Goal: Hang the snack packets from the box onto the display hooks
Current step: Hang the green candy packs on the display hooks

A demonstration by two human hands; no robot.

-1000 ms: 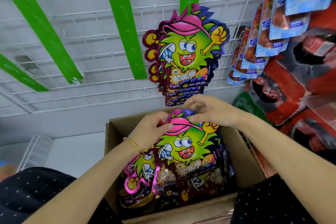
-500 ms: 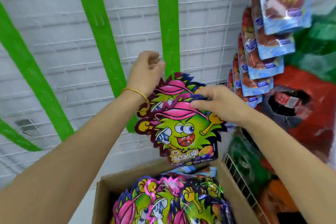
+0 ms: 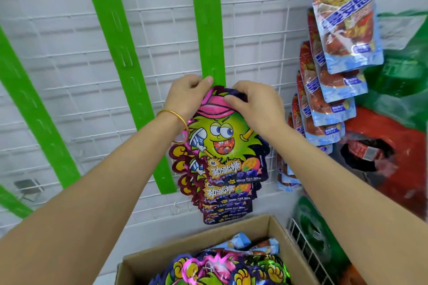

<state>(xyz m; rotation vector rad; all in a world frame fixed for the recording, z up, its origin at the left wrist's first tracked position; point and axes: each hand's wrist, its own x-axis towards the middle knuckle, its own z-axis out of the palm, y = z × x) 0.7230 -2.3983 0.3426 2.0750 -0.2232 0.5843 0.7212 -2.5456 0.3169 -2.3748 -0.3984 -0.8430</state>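
Packet [image 3: 223, 143]: it is held upright against the lower part of the middle green strip [image 3: 207, 18], printed face toward you, with its pink cap at the top. Its top edge sits at the point where both of your hands meet.

Right hand [image 3: 254, 104]: the fingers are curled over the packet's top edge and the forefinger lies across the pink cap. This hand is pinching the packet.

Left hand [image 3: 185, 97]: the fingers are curled at the packet's upper left corner and the thumb tip touches the strip. You cannot tell from this view whether it grips the packet, the strip, or both. A gold bracelet [image 3: 178, 118] sits on this wrist.

Hung packets [image 3: 222, 203]: several of the same kind hang in an overlapping column directly behind and below the held packet, on the same strip.

Box [image 3: 266, 227]: it is open and stands below the column, with more packets [image 3: 220, 268] lying inside.

Grid [image 3: 254, 30]: this white wire panel carries the green strips. A column of red packets [image 3: 342, 30] hangs at its right side, well apart from your hands.
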